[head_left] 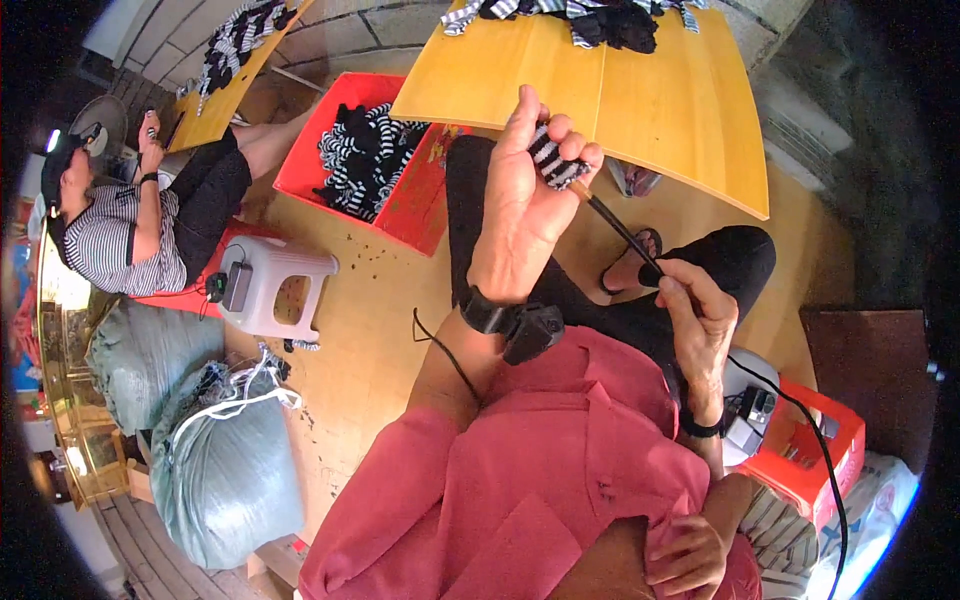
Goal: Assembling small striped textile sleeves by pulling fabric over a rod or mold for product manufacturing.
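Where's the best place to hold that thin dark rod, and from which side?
Probably the lower end of the dark rod, approached from the lower right, in a pinch, as the right hand does: the slim shaft slants up and left, and its upper end meets the striped fabric in the left hand.

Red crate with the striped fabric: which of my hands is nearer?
Left. The left hand is just right of the red crate; the right hand is farther off, to its lower right.
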Demonstrator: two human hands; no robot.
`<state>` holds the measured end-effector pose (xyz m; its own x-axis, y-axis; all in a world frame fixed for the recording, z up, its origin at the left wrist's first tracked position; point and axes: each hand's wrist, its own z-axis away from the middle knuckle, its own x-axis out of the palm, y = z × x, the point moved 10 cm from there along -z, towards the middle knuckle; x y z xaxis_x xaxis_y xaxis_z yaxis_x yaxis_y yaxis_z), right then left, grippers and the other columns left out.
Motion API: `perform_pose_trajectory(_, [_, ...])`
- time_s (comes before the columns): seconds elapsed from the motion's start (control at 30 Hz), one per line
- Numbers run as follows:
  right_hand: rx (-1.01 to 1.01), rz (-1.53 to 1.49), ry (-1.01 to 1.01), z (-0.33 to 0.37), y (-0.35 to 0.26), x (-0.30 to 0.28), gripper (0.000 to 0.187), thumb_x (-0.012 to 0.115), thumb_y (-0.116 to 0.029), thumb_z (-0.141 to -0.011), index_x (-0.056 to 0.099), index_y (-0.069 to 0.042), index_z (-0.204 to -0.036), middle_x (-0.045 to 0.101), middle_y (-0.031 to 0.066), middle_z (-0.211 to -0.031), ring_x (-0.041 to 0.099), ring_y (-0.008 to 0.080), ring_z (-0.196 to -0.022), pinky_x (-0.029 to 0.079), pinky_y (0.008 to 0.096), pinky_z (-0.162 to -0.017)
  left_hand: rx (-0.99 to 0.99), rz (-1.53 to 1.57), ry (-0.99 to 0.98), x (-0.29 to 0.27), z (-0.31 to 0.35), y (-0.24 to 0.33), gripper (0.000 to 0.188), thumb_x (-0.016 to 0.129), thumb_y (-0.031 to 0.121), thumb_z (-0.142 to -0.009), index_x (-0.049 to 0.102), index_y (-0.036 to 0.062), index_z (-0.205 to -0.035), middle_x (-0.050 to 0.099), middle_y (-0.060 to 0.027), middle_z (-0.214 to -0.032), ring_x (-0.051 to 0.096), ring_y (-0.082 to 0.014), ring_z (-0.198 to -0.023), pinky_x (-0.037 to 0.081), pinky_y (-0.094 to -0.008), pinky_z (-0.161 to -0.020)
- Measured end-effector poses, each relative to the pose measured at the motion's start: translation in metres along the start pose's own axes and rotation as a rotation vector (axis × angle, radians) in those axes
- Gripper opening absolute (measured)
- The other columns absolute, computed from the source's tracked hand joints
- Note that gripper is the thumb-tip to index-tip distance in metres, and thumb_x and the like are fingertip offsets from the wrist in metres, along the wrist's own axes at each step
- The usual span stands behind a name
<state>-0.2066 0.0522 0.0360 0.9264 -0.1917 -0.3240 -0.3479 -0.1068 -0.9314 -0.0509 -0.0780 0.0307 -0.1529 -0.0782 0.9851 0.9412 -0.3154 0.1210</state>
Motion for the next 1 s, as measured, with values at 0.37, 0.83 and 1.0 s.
perform_pose_trajectory(0.37, [0.086,-0.007,0.036,0.022,0.008,0.0,0.013,0.053,-0.005,-0.086,0.06,0.003,-0.093,0.055,0.003,-0.065,0.05,0.0083,-0.06,0.041,0.0214,-0.054,0.295,-0.384,-0.192,0.045,0.029,-0.007,0.018,0.061,0.019,-0.086,0.047,0.0116,-0.078,0.043,0.001,-0.06,0.039,-0.0097,-0.045,0.036,-0.0268,-0.047])
perform_pose_trajectory(0.83, [0.115,-0.358,-0.04,0.021,-0.012,0.018,0.01,0.055,-0.007,-0.087,0.057,0.0,-0.082,0.051,-0.0017,-0.059,0.043,0.0037,-0.051,0.033,0.0186,-0.046,0.207,-0.411,-0.28,0.052,0.069,-0.061,0.014,0.055,0.012,-0.089,0.041,0.0093,-0.091,0.038,0.0022,-0.051,0.031,-0.0069,-0.036,0.029,-0.0228,-0.035])
perform_pose_trajectory(1.0, [0.176,-0.515,-0.112,0.018,-0.015,0.034,0.014,0.054,-0.01,-0.089,0.057,0.001,-0.081,0.05,-0.0029,-0.061,0.042,0.0033,-0.053,0.032,0.0176,-0.046,0.168,-0.551,-0.321,0.055,0.068,-0.045,0.015,0.058,0.014,-0.087,0.044,0.0073,-0.089,0.041,0.0019,-0.054,0.038,-0.0064,-0.041,0.032,-0.0212,-0.038])
